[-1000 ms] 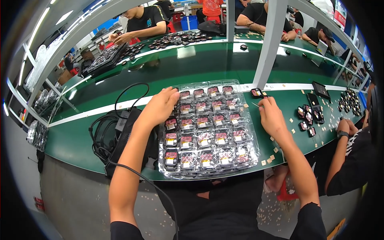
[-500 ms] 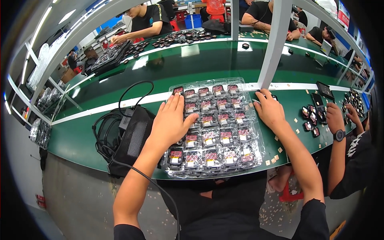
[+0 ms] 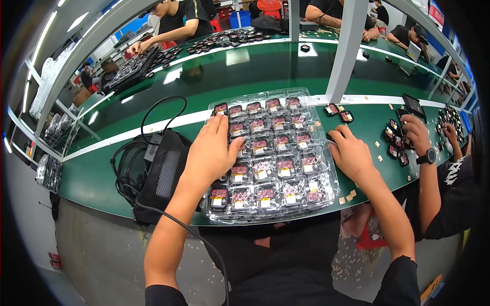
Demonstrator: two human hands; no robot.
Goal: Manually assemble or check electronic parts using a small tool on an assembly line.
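A clear plastic blister tray point(image 3: 327, 191) lies in front of me at the bench's near edge, its pockets holding rows of small black box-like devices point(image 3: 263, 168) with red and white labels. My left hand point(image 3: 206, 150) rests along the tray's left side, fingers stretched out flat and thumb spread over the pockets. Beside the tray's right edge is my right hand point(image 3: 353, 157), fingers bent but apart, with nothing visible in it. Just beyond it, two loose black devices point(image 3: 346, 117) lie on the green bench top.
Left of the tray stands a black mesh-sided case point(image 3: 166, 171) with coiled cables point(image 3: 128, 171). A grey post point(image 3: 344, 56) rises behind the tray. At right, a co-worker's hand point(image 3: 417, 133) is over more devices point(image 3: 393, 135). Small pale tabs point(image 3: 351, 196) litter the bench.
My right hand has drawn back toward me along the tray's right side, uncovering the two loose devices. My left hand stays on the tray. The whole view has shifted slightly.
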